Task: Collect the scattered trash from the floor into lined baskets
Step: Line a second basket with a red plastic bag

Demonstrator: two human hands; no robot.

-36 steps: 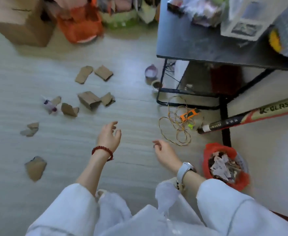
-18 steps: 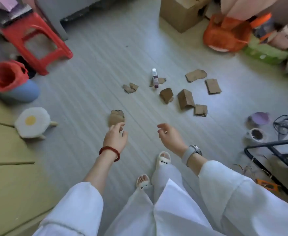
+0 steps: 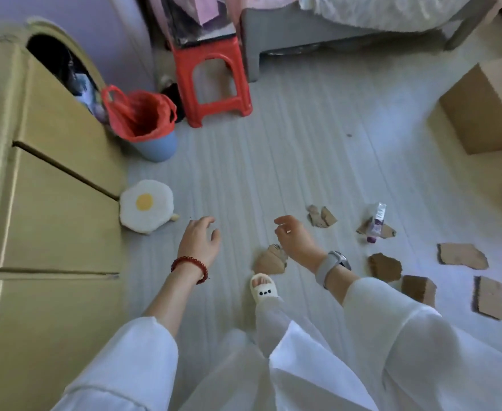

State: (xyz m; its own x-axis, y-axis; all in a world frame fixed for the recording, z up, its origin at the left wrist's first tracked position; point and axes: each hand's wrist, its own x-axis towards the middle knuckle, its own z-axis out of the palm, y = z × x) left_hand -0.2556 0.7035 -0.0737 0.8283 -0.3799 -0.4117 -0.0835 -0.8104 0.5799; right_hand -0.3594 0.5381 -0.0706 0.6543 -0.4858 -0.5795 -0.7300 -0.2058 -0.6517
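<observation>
Several torn cardboard scraps lie on the pale floor: one (image 3: 270, 261) just under my right wrist by my slipper, a pair (image 3: 320, 216) further right, and more (image 3: 384, 266) (image 3: 461, 256) (image 3: 489, 296) at the right. A small tube (image 3: 376, 222) rests on another scrap. A blue basket (image 3: 157, 146) lined with a red bag (image 3: 138, 115) stands at the upper left by the yellow cabinet. My left hand (image 3: 199, 241) hovers with relaxed fingers, holding nothing. My right hand (image 3: 295, 240) hangs loosely curled above the nearest scrap, empty.
A yellow cabinet (image 3: 51, 203) fills the left side. A fried-egg shaped cushion (image 3: 146, 204) lies at its foot. A red plastic stool (image 3: 214, 81) stands behind the basket, a bed frame (image 3: 318, 40) beyond. A cardboard box (image 3: 487, 108) sits at the right.
The view has swung left from the black table to the cabinet and lined basket. Both hands stay empty, now over the scrap nearest my foot.
</observation>
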